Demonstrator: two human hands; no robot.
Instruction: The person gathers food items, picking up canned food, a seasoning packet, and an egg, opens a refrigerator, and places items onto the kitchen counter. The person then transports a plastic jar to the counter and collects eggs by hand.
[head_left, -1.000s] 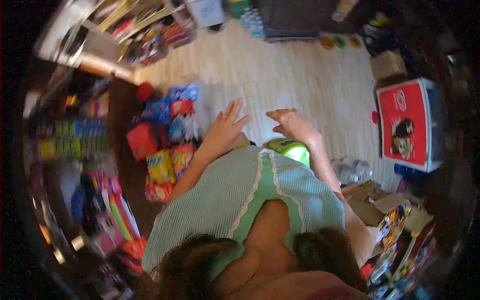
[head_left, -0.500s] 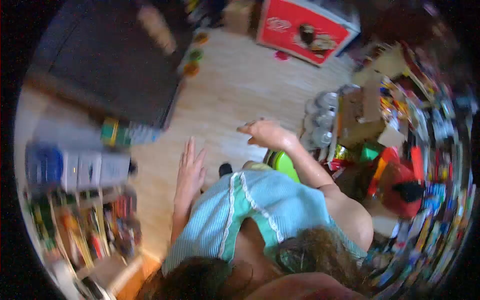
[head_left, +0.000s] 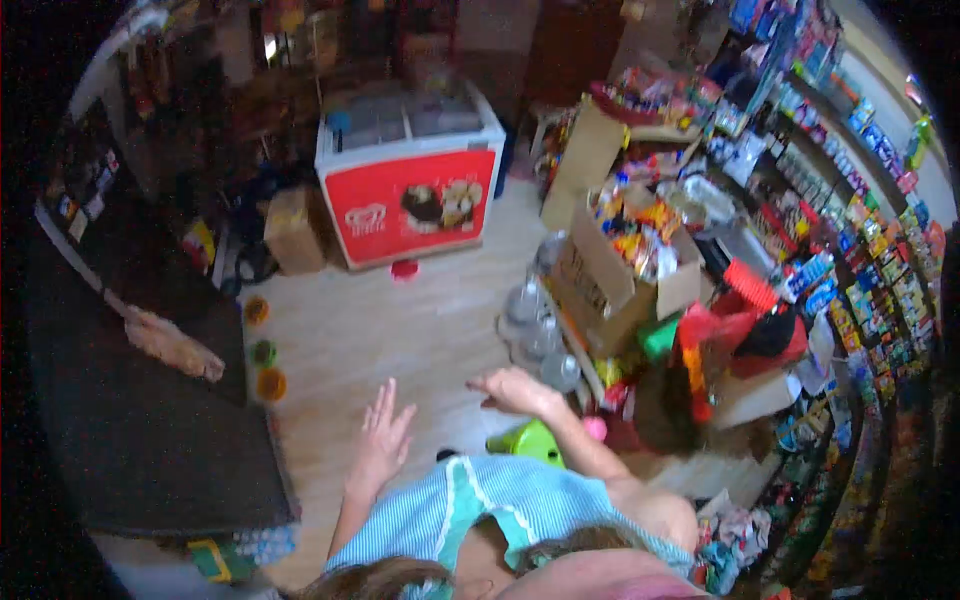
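Note:
My left hand [head_left: 385,437] is raised in front of my body with its fingers spread, holding nothing. Across from it, my right hand [head_left: 513,391] points leftward above the floor, fingers stretched out, and nothing shows in it. Below my right forearm is a bright green plastic object [head_left: 530,442], partly covered by my striped top; its kind is unclear. Clear round plastic bottles [head_left: 540,335] stand beyond my right hand. Neither hand touches anything.
A red-fronted chest freezer [head_left: 410,205] stands ahead, beside a cardboard box [head_left: 295,232]. An open carton [head_left: 610,290] of colourful packets is on the right, before shelves [head_left: 870,260] of goods. A dark counter [head_left: 140,440] runs along the left, near small coloured pots [head_left: 268,383].
My view has tilted up and turned, so the freezer and right-hand shelves show more fully. My hands sit lower in view, still raised, with nothing taken hold of.

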